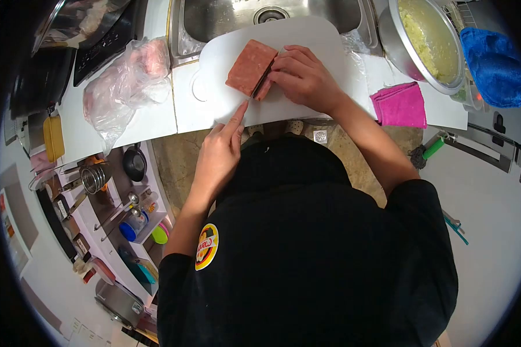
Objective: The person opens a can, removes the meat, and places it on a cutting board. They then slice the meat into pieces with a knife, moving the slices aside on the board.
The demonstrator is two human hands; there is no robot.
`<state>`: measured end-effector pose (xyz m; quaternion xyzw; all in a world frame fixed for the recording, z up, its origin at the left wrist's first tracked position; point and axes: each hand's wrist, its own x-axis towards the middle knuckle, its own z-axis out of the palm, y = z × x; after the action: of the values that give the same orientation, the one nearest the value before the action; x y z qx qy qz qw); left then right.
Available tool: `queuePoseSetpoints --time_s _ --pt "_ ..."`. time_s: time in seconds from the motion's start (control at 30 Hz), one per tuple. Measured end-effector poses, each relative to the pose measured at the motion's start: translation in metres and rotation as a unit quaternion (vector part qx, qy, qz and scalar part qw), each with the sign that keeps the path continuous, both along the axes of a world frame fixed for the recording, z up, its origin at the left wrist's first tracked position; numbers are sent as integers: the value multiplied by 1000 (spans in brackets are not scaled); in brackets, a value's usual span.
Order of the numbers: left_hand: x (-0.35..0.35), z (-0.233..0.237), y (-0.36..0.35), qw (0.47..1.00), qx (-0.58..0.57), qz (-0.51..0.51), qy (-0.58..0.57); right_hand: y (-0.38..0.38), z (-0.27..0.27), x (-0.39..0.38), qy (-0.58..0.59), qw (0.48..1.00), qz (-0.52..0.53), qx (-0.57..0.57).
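Observation:
A pink block of luncheon meat lies on a white cutting board that overlaps the sink's near edge. My left hand is closed round a knife, its index finger stretched along the top; the handle is hidden in the palm. The dark knife blade stands in the meat near its right side, with a narrow strip of meat beyond it. My right hand has its bent fingertips pressed against that strip and the block's right edge, steadying the meat.
A metal sink lies behind the board. Plastic-wrapped meat sits on the left of the counter. To the right stand a steel bowl of pale shredded food, a pink cloth and a blue towel. Shelves with utensils stand lower left.

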<state>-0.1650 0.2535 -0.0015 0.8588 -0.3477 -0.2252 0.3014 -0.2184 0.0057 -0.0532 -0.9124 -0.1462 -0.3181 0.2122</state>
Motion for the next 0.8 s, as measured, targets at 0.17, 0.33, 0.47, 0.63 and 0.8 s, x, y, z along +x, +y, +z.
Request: queuePoseSetpoints --time_s 0.17,0.33,0.47,0.63,0.8 --pt "-2 -1 3 1000 4 -3 4 0 8 -4 32 999 18 -1" --pt "-2 -1 4 1000 1 -7 11 0 6 -6 40 999 16 0" --pt "-3 -3 5 1000 -8 -6 14 0 9 -6 53 998 19 -3" --pt "-4 0 2 1000 3 -4 25 0 6 -6 50 999 9 -9" --pt "-1 1 2 999 -9 1 54 0 5 -7 52 999 10 -12"
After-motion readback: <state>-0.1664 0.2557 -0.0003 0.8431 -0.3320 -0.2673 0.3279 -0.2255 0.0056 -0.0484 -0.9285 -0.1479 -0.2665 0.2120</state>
